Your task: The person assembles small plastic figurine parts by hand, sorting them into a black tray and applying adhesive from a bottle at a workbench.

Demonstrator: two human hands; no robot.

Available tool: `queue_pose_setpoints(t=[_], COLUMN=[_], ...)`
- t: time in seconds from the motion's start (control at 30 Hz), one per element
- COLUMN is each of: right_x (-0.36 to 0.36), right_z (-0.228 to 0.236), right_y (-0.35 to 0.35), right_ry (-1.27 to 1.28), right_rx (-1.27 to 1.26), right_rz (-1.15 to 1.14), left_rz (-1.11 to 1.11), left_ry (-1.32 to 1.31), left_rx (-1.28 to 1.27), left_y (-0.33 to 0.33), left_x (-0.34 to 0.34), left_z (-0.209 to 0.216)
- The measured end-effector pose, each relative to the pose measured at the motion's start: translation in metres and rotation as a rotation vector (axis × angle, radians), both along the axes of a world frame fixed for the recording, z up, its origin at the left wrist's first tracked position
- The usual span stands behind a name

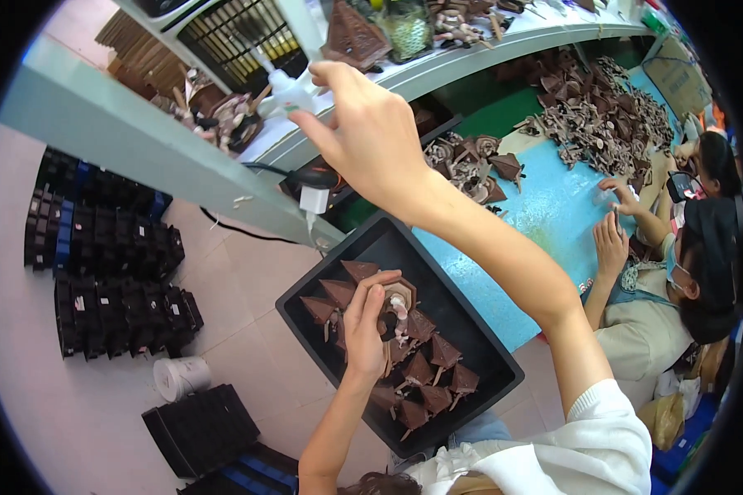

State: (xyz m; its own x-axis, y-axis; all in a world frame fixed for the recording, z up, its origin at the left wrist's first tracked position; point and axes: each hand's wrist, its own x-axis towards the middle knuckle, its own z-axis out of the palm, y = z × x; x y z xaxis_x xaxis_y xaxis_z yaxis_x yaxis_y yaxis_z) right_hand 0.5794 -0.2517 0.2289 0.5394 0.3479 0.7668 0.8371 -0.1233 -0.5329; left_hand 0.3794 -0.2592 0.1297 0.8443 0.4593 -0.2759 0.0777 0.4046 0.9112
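Over the black tray, my left hand (365, 326) grips a brown polygonal-based craft piece (402, 295) with a small pinkish figure on it. Part of the piece is hidden behind my fingers. Up at the shelf, my right hand (371, 124) has its thumb and forefinger spread beside a small white squeeze bottle (287, 89) with a thin nozzle. The bottle leans; whether my thumb touches it is hard to tell. Several brown pyramid-roofed pieces (417, 369) on sticks lie in the tray (479, 384) below my left hand.
A grey post (132, 165) and a plug with cables (312, 198) stand left of the tray. Brown parts heap (594, 115) on the blue table (545, 206), where a masked co-worker (660, 289) sits. Stacked black trays (115, 247) and a white bucket (182, 378) are on the floor.
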Motion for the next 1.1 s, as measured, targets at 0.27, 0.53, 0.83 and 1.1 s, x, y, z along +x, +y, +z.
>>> queue_pose_setpoints(t=[0.27,0.53,0.83,1.1], right_x=[-0.016,-0.107,-0.117,-0.116], right_z=[0.007,-0.019,-0.03,-0.017], right_y=[0.024,-0.172,-0.234,-0.234], right_ry=[0.021,1.106,0.472,0.423], right_rx=[0.025,-0.194,-0.299,-0.39], right_rz=[-0.055,0.344,0.239,0.25], left_rz=[-0.021,-0.307,-0.446,-0.477], left_ry=[0.035,0.098,0.09,0.087], left_rx=[-0.043,-0.046,0.164,0.226], left_y=[0.024,0.012,0.005,-0.002], left_x=[-0.021,-0.025,-0.028,-0.028], left_z=[0.035,0.061,0.056,0.056])
